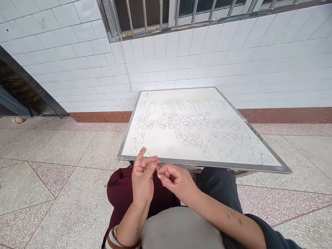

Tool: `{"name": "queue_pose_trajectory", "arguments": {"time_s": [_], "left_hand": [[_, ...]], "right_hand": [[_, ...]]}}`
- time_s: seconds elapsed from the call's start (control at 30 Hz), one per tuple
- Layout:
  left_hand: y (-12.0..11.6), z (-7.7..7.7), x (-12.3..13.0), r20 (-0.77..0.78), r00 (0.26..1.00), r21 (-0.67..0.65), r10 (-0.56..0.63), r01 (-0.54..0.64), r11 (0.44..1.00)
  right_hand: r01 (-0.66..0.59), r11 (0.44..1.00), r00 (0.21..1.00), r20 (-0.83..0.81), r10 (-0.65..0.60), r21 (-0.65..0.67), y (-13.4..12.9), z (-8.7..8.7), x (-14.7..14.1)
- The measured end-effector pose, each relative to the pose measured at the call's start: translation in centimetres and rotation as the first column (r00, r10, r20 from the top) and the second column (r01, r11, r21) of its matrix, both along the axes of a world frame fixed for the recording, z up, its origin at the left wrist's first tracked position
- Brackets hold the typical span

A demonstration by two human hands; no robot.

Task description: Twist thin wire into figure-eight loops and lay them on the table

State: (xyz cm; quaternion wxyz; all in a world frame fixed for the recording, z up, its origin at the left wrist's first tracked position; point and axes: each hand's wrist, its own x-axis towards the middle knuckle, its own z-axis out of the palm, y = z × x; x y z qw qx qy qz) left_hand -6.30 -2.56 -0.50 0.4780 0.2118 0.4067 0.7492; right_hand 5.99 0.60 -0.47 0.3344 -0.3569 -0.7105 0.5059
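Note:
My left hand (144, 178) is raised just off the near edge of the table, palm toward me, with a tan wrap on the tip of its raised index finger. Its thumb pinches a thin wire-like strand (148, 153) against the other fingers, and part of the strand arcs up by the index finger. Close beside it, my right hand (176, 178) pinches the lower end of the same strand between thumb and forefinger. Beyond both hands, several thin wire-like figure-eight loops (186, 138) lie in rows on the white tabletop (166, 147).
Along the back of the table runs a row of thin strands with small loops (181, 103). A small red-and-white object (148, 94) sits at the far left corner. The grey table rim (207, 163) faces my knees; behind stands a white tiled wall (166, 62) with a barred window.

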Motion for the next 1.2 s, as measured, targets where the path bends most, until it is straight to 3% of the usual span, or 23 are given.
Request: {"name": "queue_pose_trajectory", "arguments": {"time_s": [0.13, 0.33, 0.67, 0.83, 0.97, 1.03, 1.07, 1.13, 1.2], "left_hand": [[0.1, -0.1, 0.4, -0.012, 0.996, -0.019, 0.092, -0.092, 0.996], [0.0, 0.3, 0.7, 0.049, 0.995, -0.043, 0.090, -0.088, 0.995], [-0.1, 0.4, 0.6, -0.023, 0.996, -0.046, 0.090, -0.091, 0.995], [-0.2, 0.4, 0.1, -0.054, 0.992, -0.037, 0.114, -0.117, 0.993], [-0.4, 0.6, -0.4, -0.122, 0.987, -0.027, 0.104, -0.108, 0.994], [-0.8, 0.7, -0.3, -0.190, 0.981, -0.068, 0.041, -0.055, 0.996], [-1.0, 0.8, 0.0, -0.220, 0.975, -0.096, -0.007, -0.014, 0.995], [-1.4, 0.9, 0.6, -0.255, 0.961, -0.141, -0.108, 0.074, 0.987], [-1.8, 0.9, 1.4, -0.266, 0.946, -0.149, -0.183, 0.148, 0.978]], "right_hand": [[0.049, 0.995, 0.998, 0.039, -0.053, 0.085, 0.2, -0.2, -0.2], [-0.030, 0.999, 0.999, 0.027, 0.030, 0.015, 0.1, -0.8, -0.2], [-0.111, 0.993, 0.993, 0.037, 0.110, 0.026, 0.2, -1.2, -0.3], [-0.227, 0.974, 0.970, 0.094, 0.226, -0.001, -0.9, -1.7, 0.9], [-0.428, 0.904, 0.889, 0.177, 0.423, -0.012, -1.4, -2.3, 3.1], [-0.323, 0.946, 0.931, 0.176, 0.320, -0.013, -1.1, -2.0, 3.8], [-0.192, 0.981, 0.969, 0.153, 0.192, -0.014, -0.8, -1.7, 4.0], [0.046, 0.999, 0.996, 0.075, -0.046, 0.002, -0.1, -0.7, 3.9], [0.094, 0.994, 0.995, 0.025, -0.096, 0.056, 0.6, 0.1, 3.4]]}}
